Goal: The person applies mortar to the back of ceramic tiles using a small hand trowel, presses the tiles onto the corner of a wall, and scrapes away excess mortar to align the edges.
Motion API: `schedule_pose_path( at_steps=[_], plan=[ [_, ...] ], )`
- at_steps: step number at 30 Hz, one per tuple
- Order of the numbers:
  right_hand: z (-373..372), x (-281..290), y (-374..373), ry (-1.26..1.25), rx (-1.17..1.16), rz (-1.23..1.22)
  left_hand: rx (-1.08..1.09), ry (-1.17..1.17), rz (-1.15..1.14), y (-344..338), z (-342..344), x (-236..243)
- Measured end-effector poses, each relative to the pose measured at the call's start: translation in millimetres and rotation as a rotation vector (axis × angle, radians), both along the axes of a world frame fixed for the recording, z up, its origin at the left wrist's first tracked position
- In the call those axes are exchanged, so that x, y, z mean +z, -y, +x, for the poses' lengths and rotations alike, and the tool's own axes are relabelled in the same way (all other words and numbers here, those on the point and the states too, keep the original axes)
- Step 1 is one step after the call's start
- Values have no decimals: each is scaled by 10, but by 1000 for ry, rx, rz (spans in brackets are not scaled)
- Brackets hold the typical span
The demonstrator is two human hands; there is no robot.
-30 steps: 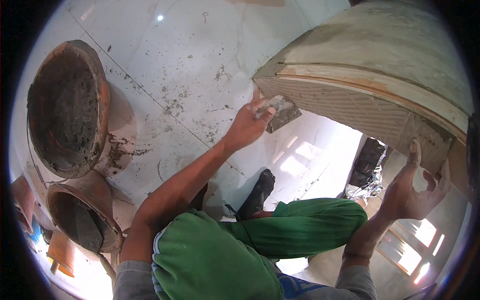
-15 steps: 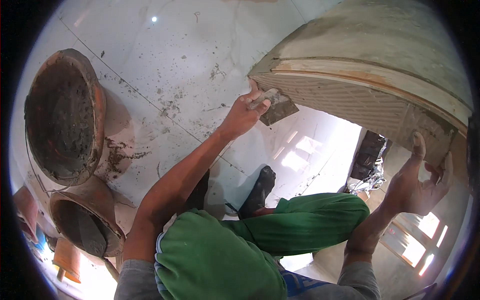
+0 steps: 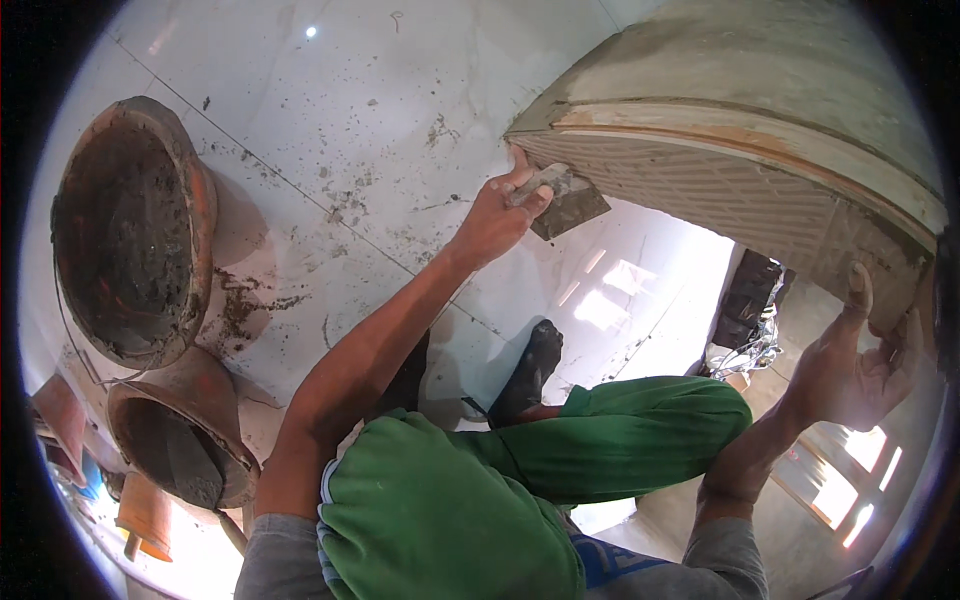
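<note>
Tile point(image 3: 720, 190), ribbed back up and tilted, spans both hands. The left hand point(image 3: 497, 215) is closed around a mortar-caked trowel point(image 3: 565, 200), its blade at the tile's near edge; the right hand point(image 3: 850, 375), fingers spread, props the tile's far corner from beneath. Two mortar-stained buckets point(image 3: 130, 230) stand well left of the left hand.

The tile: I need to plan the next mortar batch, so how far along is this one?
The large tile is tipped up with its ribbed back showing, mostly bare of mortar. In hand: the left hand holds a trowel at the tile's lower corner, while the right hand props its other edge. Left: most of the back looks uncoated. The orange bucket holds dark mortar.
</note>
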State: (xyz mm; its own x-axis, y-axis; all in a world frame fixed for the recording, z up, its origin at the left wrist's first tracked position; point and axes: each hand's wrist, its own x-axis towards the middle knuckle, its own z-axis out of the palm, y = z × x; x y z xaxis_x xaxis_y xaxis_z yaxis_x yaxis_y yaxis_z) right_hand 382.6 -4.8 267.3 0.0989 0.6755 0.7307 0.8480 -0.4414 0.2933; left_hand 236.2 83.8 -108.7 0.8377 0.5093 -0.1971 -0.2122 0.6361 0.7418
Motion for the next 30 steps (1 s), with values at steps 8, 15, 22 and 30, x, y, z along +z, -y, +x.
schedule_pose_path(
  at_steps=[8, 15, 22, 30],
  plan=[
    [75, 61, -4, 17, 121, -11, 2, -57, 67, 23, -30, 52],
    [65, 39, -60, 3, 205, -4, 71, 20, 81, 32, -33, -68],
    [236, 231, 121, 43, 197, -28, 18, 73, -9, 1, -85, -13],
    [24, 437, 72, -83, 463, -96, -29, 168, -322, 159, -105, 113]
  ],
)
